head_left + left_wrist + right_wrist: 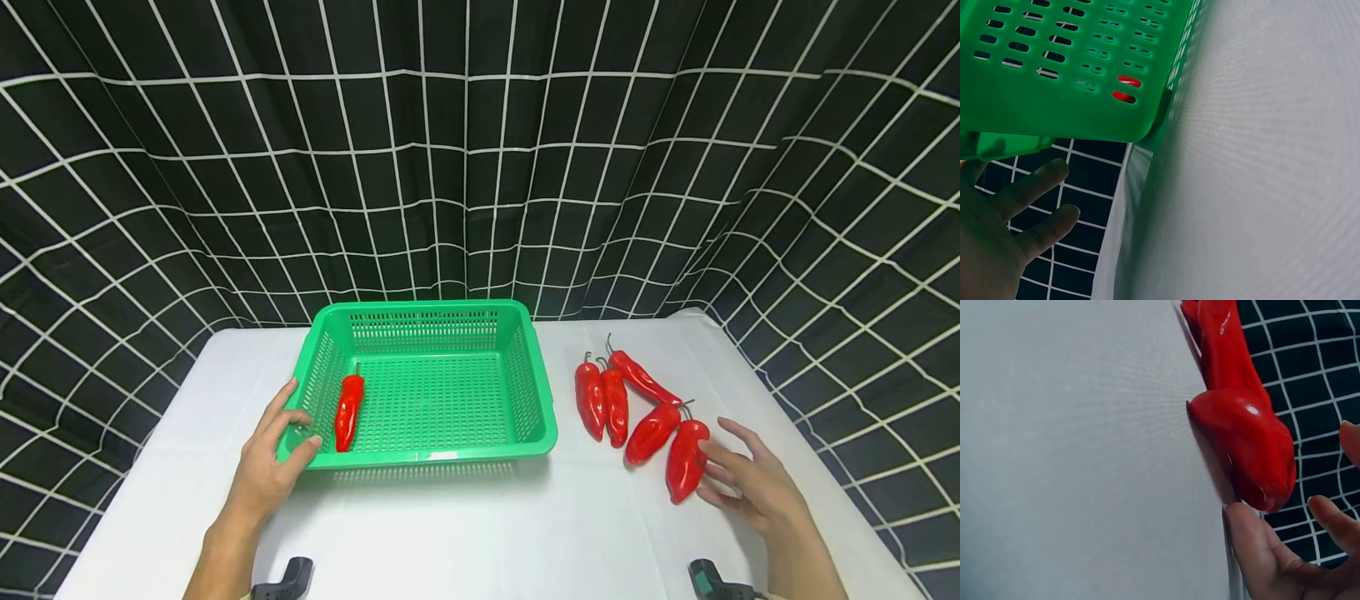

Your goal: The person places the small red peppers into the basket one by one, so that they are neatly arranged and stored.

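Observation:
A green perforated plastic basket (442, 457) stands on the white table, with one red pepper (348, 412) lying inside along its left side. At the basket's front left corner my left hand (266, 471) holds the rim, the thumb on the front edge and a finger hooked over into the basket. Two other fingers (1041, 187) stick out beyond the basket in the left wrist view. My right hand (761, 487), its fingers parted, reaches to the right side of the nearest red pepper (684, 467). In the right wrist view a fingertip is right at that pepper's lower end (1266, 487).
Several more red peppers with dark stems lie right of the basket: a pair side by side (590, 398), a slim slanted one (645, 379) and a thick one (651, 433). A black curtain with a white grid (450, 167) surrounds the white table (465, 533).

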Demonstrator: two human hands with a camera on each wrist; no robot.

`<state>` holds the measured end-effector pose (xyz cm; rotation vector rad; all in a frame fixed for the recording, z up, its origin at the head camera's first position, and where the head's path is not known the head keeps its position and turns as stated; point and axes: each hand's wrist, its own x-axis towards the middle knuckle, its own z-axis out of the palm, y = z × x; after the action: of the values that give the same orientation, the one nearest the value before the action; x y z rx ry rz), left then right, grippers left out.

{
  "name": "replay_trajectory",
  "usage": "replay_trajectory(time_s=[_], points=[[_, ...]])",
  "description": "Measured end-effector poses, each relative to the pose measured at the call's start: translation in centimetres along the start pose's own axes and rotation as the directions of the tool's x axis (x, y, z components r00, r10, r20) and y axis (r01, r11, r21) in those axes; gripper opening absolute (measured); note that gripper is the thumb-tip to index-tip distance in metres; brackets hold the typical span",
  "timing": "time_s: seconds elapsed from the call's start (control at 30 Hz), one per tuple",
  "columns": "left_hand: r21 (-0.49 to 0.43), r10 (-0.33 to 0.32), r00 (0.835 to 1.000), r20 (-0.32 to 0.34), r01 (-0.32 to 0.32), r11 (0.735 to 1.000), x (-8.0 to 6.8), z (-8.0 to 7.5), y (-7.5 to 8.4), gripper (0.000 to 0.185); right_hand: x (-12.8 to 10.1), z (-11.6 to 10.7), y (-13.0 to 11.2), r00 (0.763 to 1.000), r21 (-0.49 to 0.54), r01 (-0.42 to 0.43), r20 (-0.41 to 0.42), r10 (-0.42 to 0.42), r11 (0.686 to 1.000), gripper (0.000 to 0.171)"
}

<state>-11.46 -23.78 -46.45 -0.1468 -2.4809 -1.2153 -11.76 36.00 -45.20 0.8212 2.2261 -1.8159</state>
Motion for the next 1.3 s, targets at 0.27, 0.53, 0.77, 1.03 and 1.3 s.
replay_trajectory(time_s=[0.27, 0.53, 0.77, 1.03, 1.3], points=[[0.009, -0.02, 1.0, 0.004, 0.02, 1.0, 0.1, 0.0, 0.1, 0.014, 0.9, 0.6, -0.6, 1.0, -0.132, 0.013, 0.025, -0.01, 0.991, 0.104], [0.017, -0.009, 1.0, 0.006, 0.009, 1.0, 0.1, 0.0, 0.1, 0.015, 1.2, 1.1, -0.9, 0.999, -0.24, 0.04, 0.041, -0.031, 0.97, 0.1], [0.02, -0.01, 1.0, 0.008, 0.01, 1.0, 0.1, 0.0, -0.2, 0.014, 1.3, 1.5, -1.0, 0.999, -0.326, 0.033, 0.005, -0.033, 0.945, 0.096], [0.014, -0.016, 1.0, 0.005, 0.016, 1.0, -0.1, 0.0, 0.0, 0.013, 1.3, 1.2, -0.8, 0.999, -0.304, 0.002, -0.035, -0.013, 0.953, 0.096], [0.019, -0.016, 1.0, -0.001, 0.016, 1.0, -0.1, 0.0, 0.0, 0.013, 1.4, 0.3, 0.0, 0.998, -0.189, -0.012, -0.065, 0.0, 0.982, 0.097]])
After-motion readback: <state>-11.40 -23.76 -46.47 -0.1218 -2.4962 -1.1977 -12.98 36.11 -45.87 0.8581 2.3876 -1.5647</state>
